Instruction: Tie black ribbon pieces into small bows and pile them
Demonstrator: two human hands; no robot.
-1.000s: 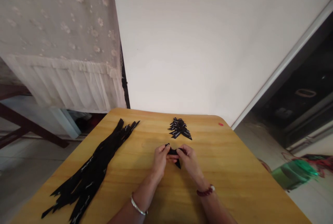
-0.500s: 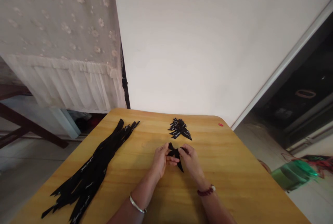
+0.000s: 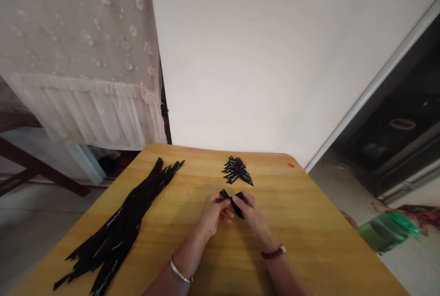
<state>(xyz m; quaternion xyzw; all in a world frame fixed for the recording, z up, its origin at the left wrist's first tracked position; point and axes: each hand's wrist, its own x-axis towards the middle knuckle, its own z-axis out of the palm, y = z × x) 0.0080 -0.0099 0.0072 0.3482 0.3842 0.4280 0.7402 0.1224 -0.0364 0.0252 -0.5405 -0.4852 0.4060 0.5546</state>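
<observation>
Because the left hand (image 3: 213, 212) and right hand (image 3: 250, 209) pinch the black ribbon (image 3: 238, 207) between nearly closed fingertips above the tabletop (image 3: 292, 222), loosened or uneven finger pressure could let its folds slip and distort the bow-like shape.

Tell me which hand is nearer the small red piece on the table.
Right. The right hand is short of the red piece and to its left; the left hand is farther left.
</observation>
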